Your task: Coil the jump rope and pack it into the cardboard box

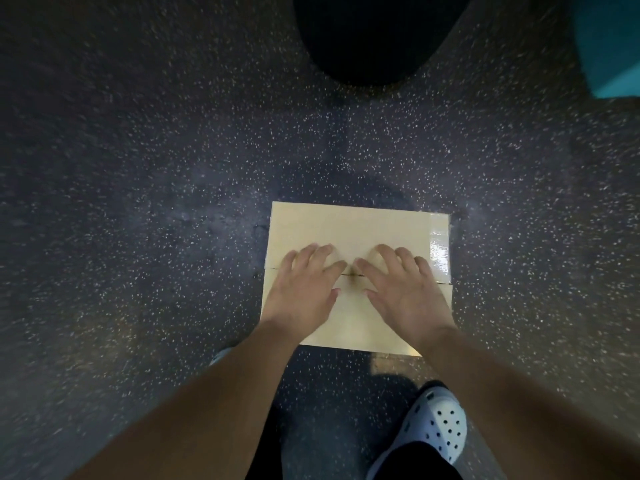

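A tan cardboard box (349,226) lies on the dark speckled floor with its two top flaps folded down and meeting at a seam across the middle. My left hand (304,285) rests flat on the flaps left of centre, fingers spread over the seam. Beside it my right hand (401,289) presses flat on the right half, fingers also spread. Neither hand holds anything. A glossy strip of clear tape (439,247) runs along the box's right edge. The jump rope is not visible.
A large black rounded object (374,36) sits on the floor beyond the box. A teal block (613,43) is at the top right corner. My right foot in a white perforated clog (436,424) stands just below the box; the dark speckled floor (138,202) surrounds everything.
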